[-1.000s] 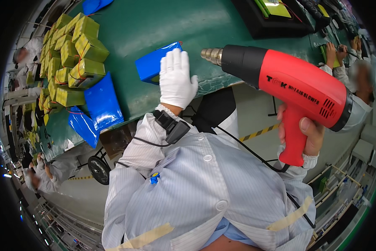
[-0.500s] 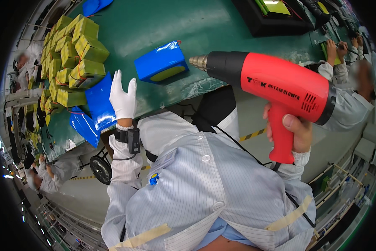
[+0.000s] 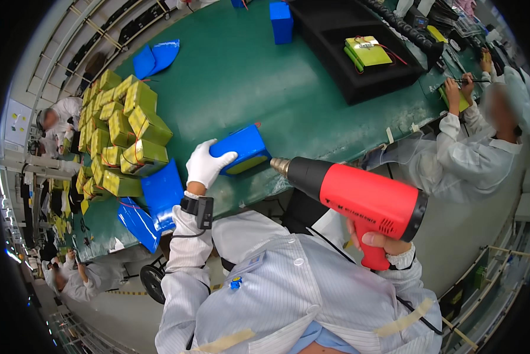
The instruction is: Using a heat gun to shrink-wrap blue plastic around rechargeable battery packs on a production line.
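Observation:
My left hand [image 3: 207, 165], in a white glove, grips the left end of a blue-wrapped battery pack [image 3: 241, 143] lying on the green tabletop, its thumb across the top. The pack's near end is uncovered by the blue film and shows yellow-green. My bare right hand [image 3: 383, 242] is wrapped round the handle of a red and black heat gun [image 3: 365, 197]. The gun's metal nozzle [image 3: 280, 166] points left at the pack's right end, close to it. My left fingertips are partly hidden behind the pack.
Several yellow-green battery packs [image 3: 144, 156] are piled at the left. Blue film sleeves [image 3: 161, 189] lie beside the pile and farther back [image 3: 157, 58]. A black foam tray [image 3: 330, 56] holds a yellow-green pack [image 3: 368, 52]. Another blue pack [image 3: 281, 23] stands near it. A co-worker [image 3: 453, 138] sits at the right.
My left hand has gone from open beside the blue-wrapped pack to gripping its left end. The heat gun sits lower in view, its nozzle still near the pack. The view has shifted.

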Motion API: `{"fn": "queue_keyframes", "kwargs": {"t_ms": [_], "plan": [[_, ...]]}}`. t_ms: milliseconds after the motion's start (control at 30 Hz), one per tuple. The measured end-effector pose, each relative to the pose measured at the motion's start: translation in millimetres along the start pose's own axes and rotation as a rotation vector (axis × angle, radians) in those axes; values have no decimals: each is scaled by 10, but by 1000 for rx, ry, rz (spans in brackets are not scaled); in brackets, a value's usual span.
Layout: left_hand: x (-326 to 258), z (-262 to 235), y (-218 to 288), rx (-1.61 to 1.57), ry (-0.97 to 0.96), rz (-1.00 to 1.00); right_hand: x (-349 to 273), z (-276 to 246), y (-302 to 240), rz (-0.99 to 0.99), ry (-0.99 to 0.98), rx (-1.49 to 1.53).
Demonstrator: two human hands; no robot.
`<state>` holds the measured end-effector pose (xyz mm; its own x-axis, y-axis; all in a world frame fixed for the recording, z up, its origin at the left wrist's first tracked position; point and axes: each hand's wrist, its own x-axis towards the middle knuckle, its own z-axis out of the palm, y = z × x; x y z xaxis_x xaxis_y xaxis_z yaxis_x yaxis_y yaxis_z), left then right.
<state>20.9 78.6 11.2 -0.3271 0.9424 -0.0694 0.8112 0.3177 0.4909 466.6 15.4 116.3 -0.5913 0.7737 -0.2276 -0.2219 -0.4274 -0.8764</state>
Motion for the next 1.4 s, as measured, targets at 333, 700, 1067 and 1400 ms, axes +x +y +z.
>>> {"fn": "queue_keyframes", "kwargs": {"t_ms": [333,700,1067,1400], "plan": [[101,-2,480,332,2,183,42,35,45,-132,-52,-139],[333,71,621,299,-104,-86,1,75,191,-118,-89,-293],[258,3,550,288,-8,39,113,125,173,-135,-97,-295],[520,86,359,145,-101,59,229,312,104,-193,-51,-237]]}}
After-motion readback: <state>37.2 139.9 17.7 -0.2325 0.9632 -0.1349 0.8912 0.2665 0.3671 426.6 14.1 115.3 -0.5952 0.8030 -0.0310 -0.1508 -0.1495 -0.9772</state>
